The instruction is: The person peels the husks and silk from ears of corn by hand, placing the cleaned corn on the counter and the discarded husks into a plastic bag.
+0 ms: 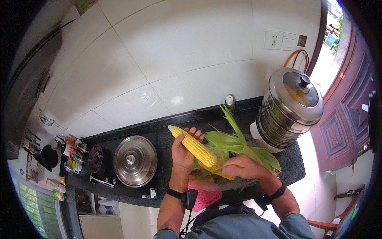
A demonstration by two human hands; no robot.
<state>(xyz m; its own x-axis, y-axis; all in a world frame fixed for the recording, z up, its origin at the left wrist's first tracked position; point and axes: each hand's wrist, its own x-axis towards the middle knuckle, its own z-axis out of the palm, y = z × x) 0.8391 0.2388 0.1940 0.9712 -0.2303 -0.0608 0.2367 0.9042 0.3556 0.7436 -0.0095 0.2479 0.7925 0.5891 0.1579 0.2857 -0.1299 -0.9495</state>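
My left hand holds a husked yellow ear of corn, its pale tip pointing up and to the left. Beside its thick end, my right hand is over a second yellow ear lying lower down; whether the fingers grip that ear is not plain. Green corn husks are heaped behind and to the right of my right hand. Beneath the corn, corn silk and a clear plastic bag or bowl can partly be made out. Something pink and perforated hangs at the counter's front edge.
A round metal lid covers the cooktop at left, beside a black burner. The tall stainless steel steamer stands at the right end of the dark counter. A small bottle is near the tiled wall. Jars crowd the far left.
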